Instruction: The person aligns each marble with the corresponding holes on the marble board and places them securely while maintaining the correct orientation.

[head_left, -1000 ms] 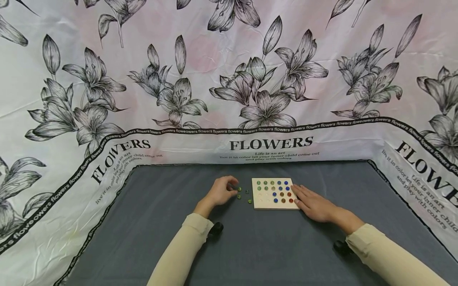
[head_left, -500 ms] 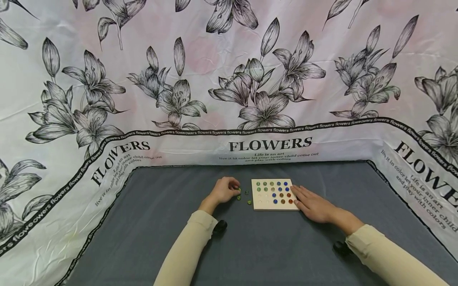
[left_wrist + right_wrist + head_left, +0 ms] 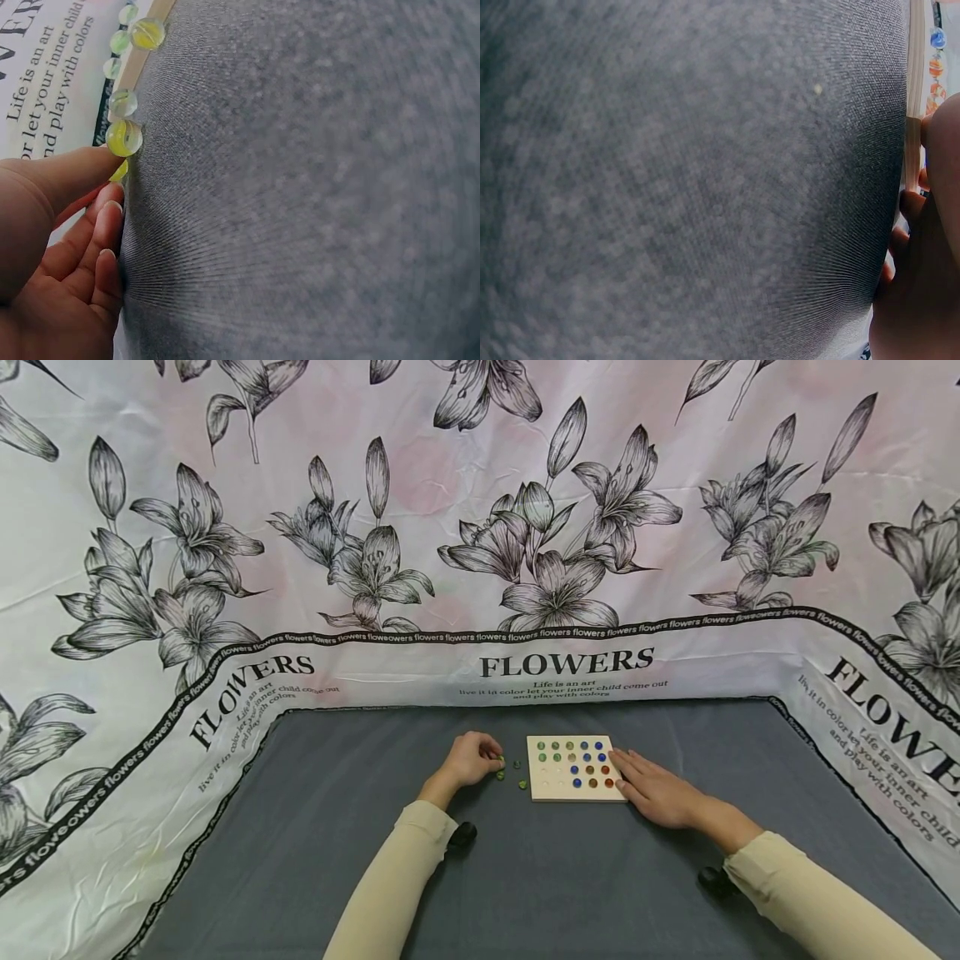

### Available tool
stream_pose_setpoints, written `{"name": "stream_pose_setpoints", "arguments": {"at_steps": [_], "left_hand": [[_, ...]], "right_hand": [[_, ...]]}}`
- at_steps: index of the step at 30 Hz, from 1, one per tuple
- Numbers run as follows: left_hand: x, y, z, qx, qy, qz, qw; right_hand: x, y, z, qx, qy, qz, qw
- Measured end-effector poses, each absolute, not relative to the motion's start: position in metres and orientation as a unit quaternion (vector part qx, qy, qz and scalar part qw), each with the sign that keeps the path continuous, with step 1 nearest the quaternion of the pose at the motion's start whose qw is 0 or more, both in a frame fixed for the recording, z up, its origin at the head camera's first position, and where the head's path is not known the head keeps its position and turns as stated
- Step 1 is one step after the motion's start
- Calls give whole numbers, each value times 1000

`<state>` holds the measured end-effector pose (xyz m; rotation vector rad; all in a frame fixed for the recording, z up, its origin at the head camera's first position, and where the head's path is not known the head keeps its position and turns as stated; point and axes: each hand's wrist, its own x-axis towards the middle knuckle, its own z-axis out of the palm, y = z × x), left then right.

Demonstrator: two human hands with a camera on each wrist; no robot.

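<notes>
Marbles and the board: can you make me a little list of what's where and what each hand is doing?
board: wooden, on grey cloth, holds green, blue and red-orange marbles
loose marbles: a few left of board
left hand: curled, pinching a yellow-green marble
right hand: flat, fingers on board's right edge

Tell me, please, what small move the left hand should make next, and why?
Probably lift the marble that the left hand pinches and carry it to an empty hole in the board. The right hand steadies the board, and loose marbles lie beside it.
</notes>
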<state>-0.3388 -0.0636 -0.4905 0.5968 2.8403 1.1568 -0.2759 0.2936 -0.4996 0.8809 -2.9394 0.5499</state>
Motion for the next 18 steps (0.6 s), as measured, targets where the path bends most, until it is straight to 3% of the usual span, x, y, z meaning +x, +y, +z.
{"name": "stream_pose_setpoints", "arguments": {"at_steps": [18], "left_hand": [[-336, -81, -485, 216, 897, 387, -6]], "right_hand": [[-277, 294, -501, 287, -941, 178, 13]]}}
